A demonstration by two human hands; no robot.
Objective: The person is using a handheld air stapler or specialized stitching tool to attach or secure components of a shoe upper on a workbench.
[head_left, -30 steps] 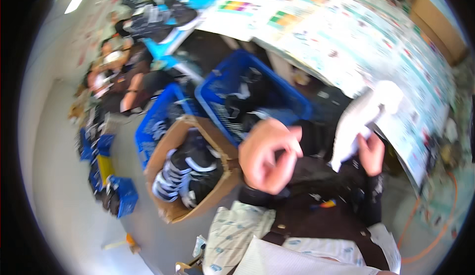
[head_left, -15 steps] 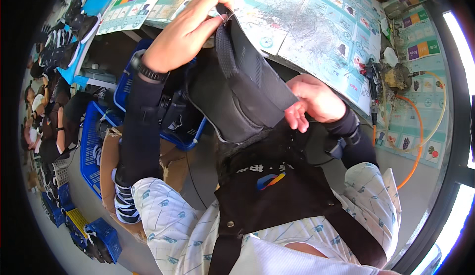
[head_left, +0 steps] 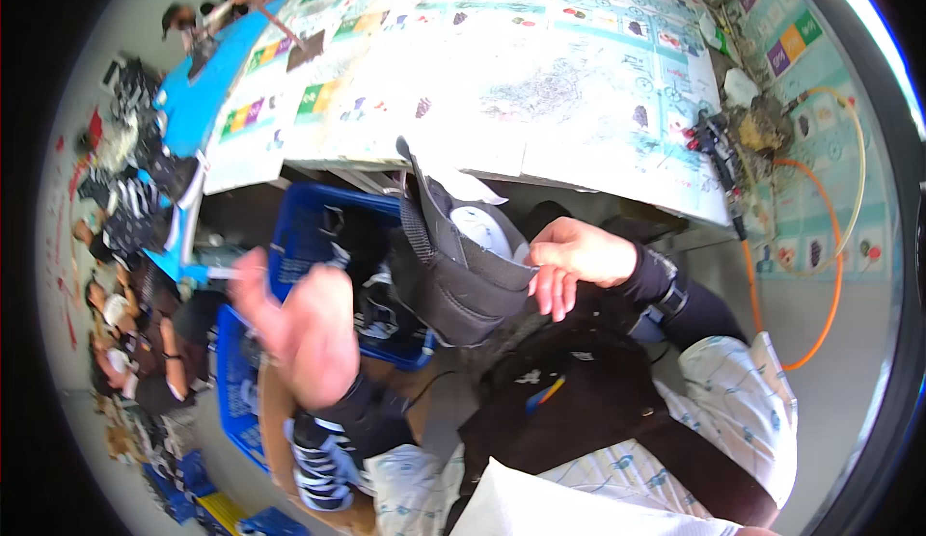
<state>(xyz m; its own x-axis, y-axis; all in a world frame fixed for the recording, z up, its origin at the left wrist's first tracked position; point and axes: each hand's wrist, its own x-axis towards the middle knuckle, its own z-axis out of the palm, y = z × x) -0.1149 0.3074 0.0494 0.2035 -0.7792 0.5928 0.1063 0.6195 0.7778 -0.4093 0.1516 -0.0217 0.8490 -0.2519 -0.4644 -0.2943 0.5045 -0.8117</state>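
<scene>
A black shoe upper (head_left: 461, 295), with a mesh strip and a raised tab at its top edge, stands tilted before my apron. Inside its opening a whitish inner part (head_left: 479, 229) shows. My right hand (head_left: 579, 261) is closed on the upper's right edge, thumb above and fingers curled beneath. My left hand (head_left: 309, 324) is off the upper, to its left, beside the blue baskets. It is smeared by motion, but its fingers look spread, and nothing shows in it.
Dark items fill a blue basket (head_left: 307, 210) under the paper-covered table (head_left: 453, 102). Black-and-white laced shoes (head_left: 323, 464) lie in a cardboard box at lower left. An air gun (head_left: 716, 155) with an orange hose (head_left: 837, 247) rests at the right. Other people sit at far left.
My left hand has let go of the upper's top edge and swung down to the left. The upper has dropped lower, its opening now showing the whitish inside. My right hand keeps hold.
</scene>
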